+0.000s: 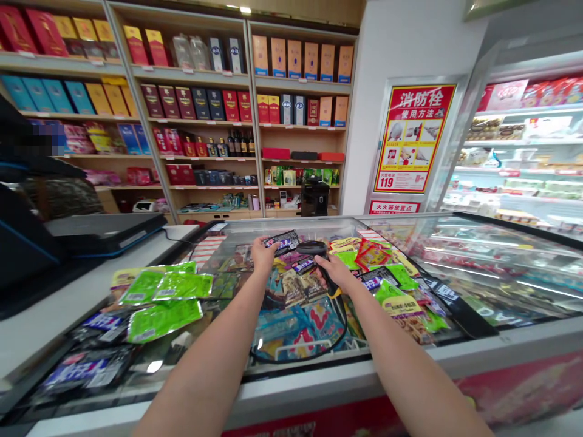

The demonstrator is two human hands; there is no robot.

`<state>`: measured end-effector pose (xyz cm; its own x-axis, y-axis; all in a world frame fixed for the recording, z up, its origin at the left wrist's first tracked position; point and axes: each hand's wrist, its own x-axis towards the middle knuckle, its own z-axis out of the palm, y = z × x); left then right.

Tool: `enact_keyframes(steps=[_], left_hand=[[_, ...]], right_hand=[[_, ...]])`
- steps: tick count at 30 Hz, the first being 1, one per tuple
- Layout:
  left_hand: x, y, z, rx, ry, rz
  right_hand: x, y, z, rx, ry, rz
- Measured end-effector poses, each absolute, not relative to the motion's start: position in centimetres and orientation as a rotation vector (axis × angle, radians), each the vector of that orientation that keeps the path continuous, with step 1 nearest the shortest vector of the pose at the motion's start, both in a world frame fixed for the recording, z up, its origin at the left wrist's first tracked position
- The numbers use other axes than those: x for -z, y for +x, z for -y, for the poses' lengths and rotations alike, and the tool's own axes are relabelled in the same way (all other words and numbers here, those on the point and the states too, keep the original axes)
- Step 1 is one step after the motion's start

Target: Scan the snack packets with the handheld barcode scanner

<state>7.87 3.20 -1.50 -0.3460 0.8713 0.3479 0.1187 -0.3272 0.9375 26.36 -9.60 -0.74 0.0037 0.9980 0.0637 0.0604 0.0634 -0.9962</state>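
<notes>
My left hand is closed on a dark snack packet, holding it up over the glass lid of a chest freezer. My right hand grips a black barcode scanner by its handle; the scanner head points at the packet. A black cable runs from the scanner down across the glass. More snack packets lie on the lid: green ones at the left, mixed red, yellow and green ones at the right.
A white counter with a dark cash register stands at the left. Shelves of boxed goods fill the back wall. A red fire-hydrant poster and an open chiller are at the right.
</notes>
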Motion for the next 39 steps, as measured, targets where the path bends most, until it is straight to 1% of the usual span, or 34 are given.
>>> enact_keyframes(steps=[6, 10, 19, 24, 28, 33, 36, 39], left_hand=[[0.8, 7.8, -2.6, -1.668, 1.305, -1.305], [-0.3, 5.6, -2.2, -1.672, 1.343, -1.372], [-2.1, -6.8, -0.6, -1.683, 1.498, -1.785], [-3.4, -13.0, 1.7, -1.515, 1.537, -2.078], [-4.0, -16.2, 3.7, -1.342, 1.563, -2.31], [-3.8, -17.0, 4.9, -1.277, 1.597, -2.496], [-3.7, -16.1, 4.9, -1.369, 1.676, -2.492], [-3.7, -14.4, 4.2, -1.557, 1.801, -2.349]], right_hand=[[1.2, 25.8, 9.3, -1.174, -1.16, 1.217], [0.9, 24.0, 8.6, -1.189, -1.149, 1.209], [-1.1, 14.5, 6.8, -1.303, -1.012, 1.378], [-0.7, 8.1, 6.5, -1.401, -0.973, 1.428], [-0.4, 4.6, 7.0, -1.431, -0.946, 1.471], [-0.6, 2.8, 7.7, -1.474, -0.941, 1.488], [-0.7, 2.8, 7.8, -1.472, -0.935, 1.47], [-0.6, 3.9, 7.6, -1.444, -0.919, 1.439]])
